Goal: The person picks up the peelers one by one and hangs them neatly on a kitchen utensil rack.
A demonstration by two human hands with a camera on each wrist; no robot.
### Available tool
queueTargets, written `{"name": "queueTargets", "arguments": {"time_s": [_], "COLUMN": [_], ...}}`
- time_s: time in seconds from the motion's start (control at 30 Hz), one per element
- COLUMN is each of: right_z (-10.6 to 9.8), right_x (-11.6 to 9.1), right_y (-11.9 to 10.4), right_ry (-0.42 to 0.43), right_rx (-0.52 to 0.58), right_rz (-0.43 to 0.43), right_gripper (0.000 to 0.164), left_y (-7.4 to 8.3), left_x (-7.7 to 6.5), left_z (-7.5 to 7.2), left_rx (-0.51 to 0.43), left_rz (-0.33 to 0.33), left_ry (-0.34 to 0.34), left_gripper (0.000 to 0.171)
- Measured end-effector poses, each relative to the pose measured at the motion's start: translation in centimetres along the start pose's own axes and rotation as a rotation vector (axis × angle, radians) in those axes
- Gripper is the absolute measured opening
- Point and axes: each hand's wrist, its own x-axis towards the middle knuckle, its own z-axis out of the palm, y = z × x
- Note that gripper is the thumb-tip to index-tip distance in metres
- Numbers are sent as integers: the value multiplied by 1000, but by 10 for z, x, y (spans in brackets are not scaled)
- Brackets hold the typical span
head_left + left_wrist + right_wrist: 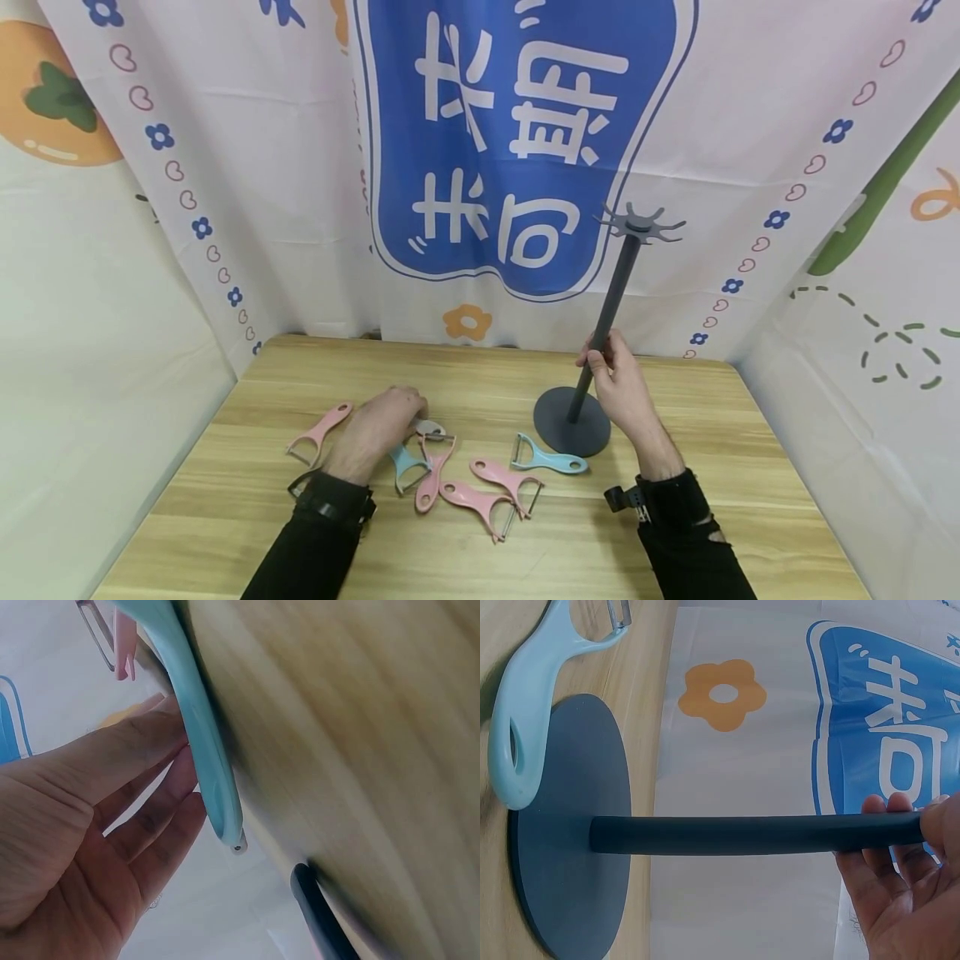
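My right hand (pixel 622 387) grips the pole of a dark grey utensil stand (pixel 617 292) with a ring of hooks on top; its round base stands on the table, the pole leaning slightly. My left hand (pixel 381 425) is down among the peelers on the left. A light blue peeler (pixel 406 462) lies partly beneath it, beside a grey-ended piece (pixel 430 428) and a pink peeler (pixel 433 475). In the left wrist view a blue handle (pixel 206 750) hides the fingertips, so whether they pinch anything is unclear.
Another pink peeler (pixel 321 433) lies left of my left hand. Two overlapping pink peelers (pixel 480 500) lie at the middle front. Another light blue peeler (pixel 551 459) lies in front of the stand's base. A printed cloth (pixel 315 208) hangs behind the wooden table (pixel 720 500).
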Motion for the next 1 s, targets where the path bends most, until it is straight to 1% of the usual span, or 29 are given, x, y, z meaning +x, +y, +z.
{"name": "queueTargets", "arguments": {"time_s": [0.07, 0.23, 0.33, 0.43, 0.53, 0.63, 0.7, 0.8, 0.87, 1.0], "right_z": [0, 0, 1, 1, 1, 1, 1, 1, 1, 1], "right_x": [0, 0, -1, -1, 0, 0, 0, 0, 0, 0], "right_y": [0, -1, -1, -1, 0, 0, 0, 0, 0, 0], "right_ry": [0, -2, -3, -3, -4, -3, -3, -2, -2, -2], "right_rx": [-3, -4, -7, -7, -7, -6, -4, -2, -3, -8], "right_rz": [-1, 1, -2, -6, -9, -12, -12, -10, -11, -12], "right_gripper": [26, 27, 27, 27, 27, 27, 27, 27, 27, 26], "left_y": [0, 1, 2, 2, 2, 1, 0, 0, 0, 0], "left_x": [0, -2, -4, -8, -10, -10, -9, -8, -6, -5], "left_z": [0, 0, -3, -8, -13, -15, -13, -10, -9, -8], "left_rx": [9, 23, 1, -58, -108, -120, -118, -113, -109, -105], "left_rz": [1, -25, -25, -13, -1, 17, 33, 50, 54, 40], "left_ry": [6, 8, 1, -27, -74, -110, -125, -126, -122, -118], "left_gripper": [9, 13, 16, 19, 25, 35, 36, 30, 20, 12]}}
